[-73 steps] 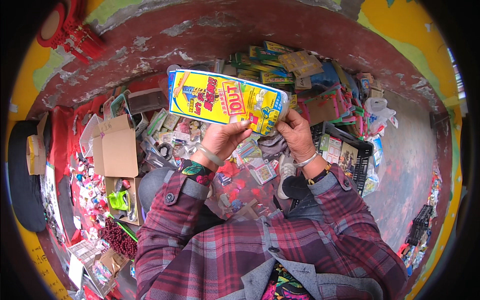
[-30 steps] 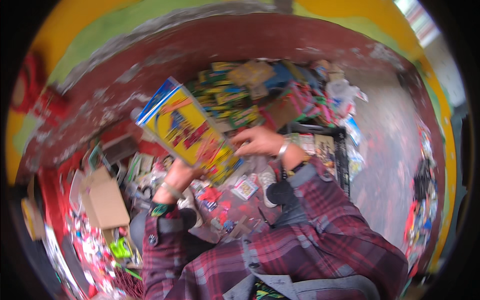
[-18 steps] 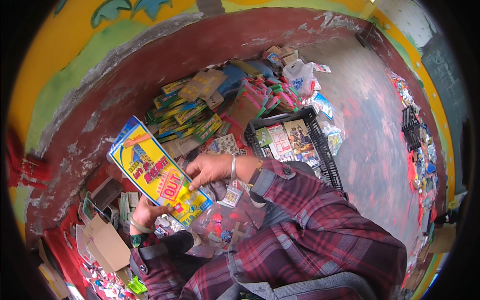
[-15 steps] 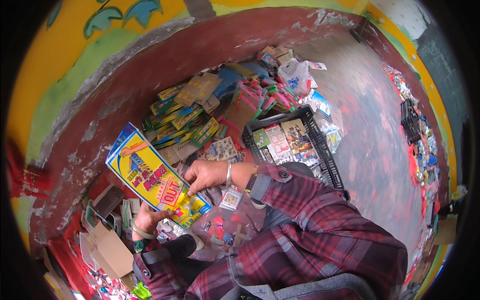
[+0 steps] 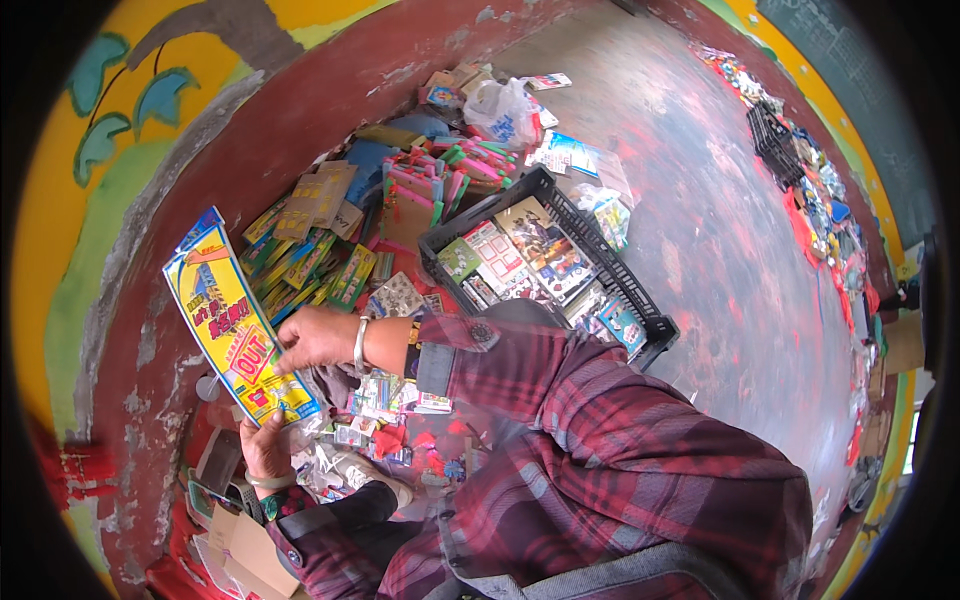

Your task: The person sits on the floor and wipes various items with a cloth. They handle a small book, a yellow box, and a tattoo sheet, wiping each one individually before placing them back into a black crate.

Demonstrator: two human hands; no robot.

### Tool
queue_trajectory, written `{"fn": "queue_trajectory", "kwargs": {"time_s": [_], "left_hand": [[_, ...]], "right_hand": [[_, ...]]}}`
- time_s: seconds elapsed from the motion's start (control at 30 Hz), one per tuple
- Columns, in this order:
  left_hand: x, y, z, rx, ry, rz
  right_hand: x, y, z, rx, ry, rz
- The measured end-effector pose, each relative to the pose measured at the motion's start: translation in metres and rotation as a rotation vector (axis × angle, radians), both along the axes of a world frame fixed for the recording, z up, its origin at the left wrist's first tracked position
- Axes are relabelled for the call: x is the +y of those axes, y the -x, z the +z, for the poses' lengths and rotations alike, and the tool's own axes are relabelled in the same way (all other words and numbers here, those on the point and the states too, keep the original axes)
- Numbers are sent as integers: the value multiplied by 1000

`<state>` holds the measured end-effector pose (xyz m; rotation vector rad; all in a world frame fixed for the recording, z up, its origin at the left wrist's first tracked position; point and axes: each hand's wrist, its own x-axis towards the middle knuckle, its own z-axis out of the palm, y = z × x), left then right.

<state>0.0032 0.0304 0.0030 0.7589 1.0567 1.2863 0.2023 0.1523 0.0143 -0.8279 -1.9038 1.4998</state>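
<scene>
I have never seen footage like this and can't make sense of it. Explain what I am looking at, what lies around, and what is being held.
This is a fisheye camera worn on a person's head, looking down, so straight edges bend. The plaid sleeves are the person's own arms. The left hand holds the lower end of a large yellow packet; the right hand rests on its edge. Around them lie piles of small coloured packets, a black crate of printed cards, a white plastic bag and a cardboard box.
</scene>
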Motion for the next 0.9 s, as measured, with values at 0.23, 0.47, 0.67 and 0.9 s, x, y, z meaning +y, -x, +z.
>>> {"fn": "queue_trajectory", "kwargs": {"time_s": [0.23,0.47,0.67,0.9], "left_hand": [[8,1,-22,-81,-37,-221],[28,7,-44,-216,50,-53],[27,9,-58,-140,190,72],[14,19,-69,-80,265,145]], "right_hand": [[12,-42,14,-33,-221,-183],[-13,-167,37,658,419,-479],[42,-335,-89,411,379,-1017],[101,-423,-75,799,579,-1274]]}}
